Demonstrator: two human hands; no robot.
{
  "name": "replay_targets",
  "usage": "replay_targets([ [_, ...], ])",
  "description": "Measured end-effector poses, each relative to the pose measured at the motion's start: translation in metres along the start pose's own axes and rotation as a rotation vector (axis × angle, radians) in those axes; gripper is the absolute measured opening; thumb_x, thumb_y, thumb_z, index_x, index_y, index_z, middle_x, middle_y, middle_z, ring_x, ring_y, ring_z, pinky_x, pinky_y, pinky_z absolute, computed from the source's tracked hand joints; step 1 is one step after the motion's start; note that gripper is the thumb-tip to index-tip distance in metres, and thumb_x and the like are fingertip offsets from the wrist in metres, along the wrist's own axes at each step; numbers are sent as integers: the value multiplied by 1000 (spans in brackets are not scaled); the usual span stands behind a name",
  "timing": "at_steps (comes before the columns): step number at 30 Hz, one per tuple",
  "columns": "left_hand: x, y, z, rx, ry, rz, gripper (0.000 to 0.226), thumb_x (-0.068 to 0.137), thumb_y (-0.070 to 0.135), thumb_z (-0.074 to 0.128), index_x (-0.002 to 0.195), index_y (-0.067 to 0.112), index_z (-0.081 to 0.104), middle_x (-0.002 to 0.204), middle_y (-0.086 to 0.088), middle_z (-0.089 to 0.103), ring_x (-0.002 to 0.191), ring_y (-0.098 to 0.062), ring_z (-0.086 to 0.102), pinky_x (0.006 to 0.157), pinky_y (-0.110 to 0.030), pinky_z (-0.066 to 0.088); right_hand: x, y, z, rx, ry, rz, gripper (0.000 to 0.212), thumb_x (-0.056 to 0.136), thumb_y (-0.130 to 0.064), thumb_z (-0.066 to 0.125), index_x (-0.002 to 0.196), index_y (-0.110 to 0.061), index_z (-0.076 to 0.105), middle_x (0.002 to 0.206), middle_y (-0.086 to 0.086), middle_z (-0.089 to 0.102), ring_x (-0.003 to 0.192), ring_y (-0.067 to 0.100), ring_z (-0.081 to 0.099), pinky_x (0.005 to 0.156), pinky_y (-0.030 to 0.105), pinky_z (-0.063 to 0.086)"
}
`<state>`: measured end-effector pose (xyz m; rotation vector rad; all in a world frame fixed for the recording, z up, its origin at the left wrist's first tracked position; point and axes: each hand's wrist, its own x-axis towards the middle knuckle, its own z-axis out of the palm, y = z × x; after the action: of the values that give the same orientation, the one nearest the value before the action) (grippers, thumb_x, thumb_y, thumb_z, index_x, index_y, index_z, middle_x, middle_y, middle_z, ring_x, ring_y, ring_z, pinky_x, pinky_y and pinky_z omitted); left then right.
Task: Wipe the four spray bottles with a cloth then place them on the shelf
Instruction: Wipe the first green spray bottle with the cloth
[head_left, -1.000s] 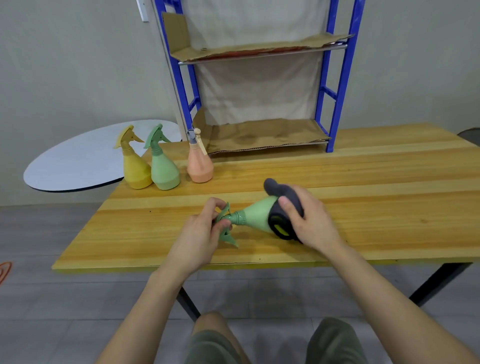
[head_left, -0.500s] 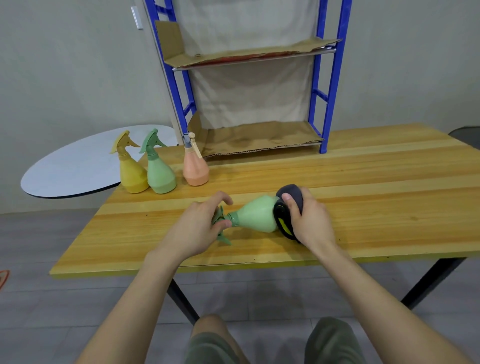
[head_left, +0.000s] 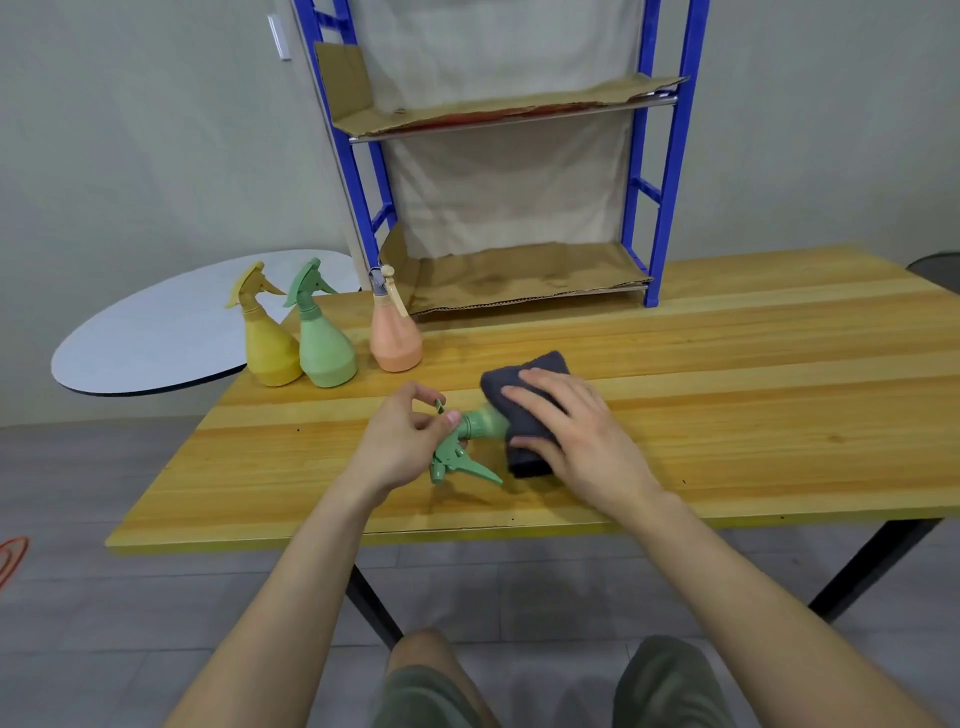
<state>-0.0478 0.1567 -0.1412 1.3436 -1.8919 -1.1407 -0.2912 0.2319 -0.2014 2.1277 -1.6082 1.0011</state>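
Pinching the green bottle (head_left: 480, 423) at the neck: left hand (head_left: 400, 441). The right hand (head_left: 576, 441) grips a grey cloth (head_left: 527, 462) over it.

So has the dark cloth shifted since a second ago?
Yes. The dark cloth slid left, toward the standing orange spray bottle, and now covers the held green spray bottle's body.

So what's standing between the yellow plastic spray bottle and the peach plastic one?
An upright pale green plastic spray bottle, beside the yellow bottle, apart from the peach bottle; head view.
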Motion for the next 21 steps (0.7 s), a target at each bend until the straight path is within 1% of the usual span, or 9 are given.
replay_targets([
  [3, 0, -4, -13, 24, 24, 31, 29, 102, 36, 75, 119, 24, 55, 86, -2, 85, 88, -24, 82, 90, -54, 64, -19, 28, -9, 120, -9, 364, 45, 105, -39, 64, 147, -23, 60, 138, 1, 65, 125, 28, 62, 106, 42, 51],
  [5, 2, -3, -22, 115, 22, 102, 35, 96, 35, 82, 115, 27, 54, 82, 1, 83, 80, -23, 80, 79, -47, 65, -27, 44, -17, 153, -40, 532, 43, 107, -46, 59, 146, -28, 57, 136, -5, 66, 120, 21, 63, 100, 41, 53],
  [7, 4, -1, -23, 355, 46, 234, 40, 92, 34, 86, 110, 30, 51, 80, 4, 78, 74, -23, 75, 69, -43, 61, -26, 48, -21, 192, 36, 625, 44, 108, -50, 57, 145, -26, 56, 128, -6, 69, 111, 18, 64, 91, 37, 54],
  [10, 8, 3, -15, 832, 150, 460, 43, 93, 32, 83, 107, 30, 42, 85, 5, 71, 73, -28, 66, 66, -45, 56, -20, 41, -21, 254, 101, 741, 46, 107, -52, 57, 139, -19, 58, 112, -5, 69, 98, 19, 67, 72, 27, 48],
  [12, 11, 4, -9, 1010, 171, 512, 44, 93, 21, 77, 106, 28, 37, 82, 4, 66, 70, -31, 62, 63, -46, 54, -20, 37, -19, 279, 54, 718, 43, 106, -53, 58, 135, -22, 59, 109, -7, 70, 96, 17, 67, 70, 23, 46],
  [14, 11, 5, -1, 1138, 148, 501, 48, 89, 5, 69, 118, 26, 37, 87, 3, 67, 72, -32, 64, 62, -45, 55, -21, 34, -17, 303, 8, 673, 41, 105, -53, 60, 136, -27, 59, 112, -9, 71, 98, 15, 67, 76, 27, 50],
  [17, 7, 5, 14, 1187, 51, 446, 70, 86, 3, 65, 147, 24, 37, 108, -1, 69, 94, -32, 69, 75, -42, 55, -21, 33, -16, 300, -15, 647, 43, 103, -56, 62, 138, -31, 60, 115, -10, 72, 101, 14, 67, 85, 35, 55],
  [20, 6, 9, 25, 1191, -19, 387, 80, 88, 35, 74, 157, 22, 36, 132, -4, 65, 120, -31, 64, 99, -43, 51, -22, 32, -20, 303, -17, 641, 44, 102, -57, 64, 138, -33, 63, 116, -11, 73, 102, 12, 67, 87, 32, 55],
  [21, 7, 10, 28, 1202, -38, 395, 91, 85, 49, 77, 160, 22, 33, 136, -4, 63, 125, -30, 62, 104, -44, 50, -23, 32, -20, 311, -23, 640, 45, 101, -58, 64, 139, -33, 63, 117, -12, 73, 102, 11, 67, 86, 30, 54],
])
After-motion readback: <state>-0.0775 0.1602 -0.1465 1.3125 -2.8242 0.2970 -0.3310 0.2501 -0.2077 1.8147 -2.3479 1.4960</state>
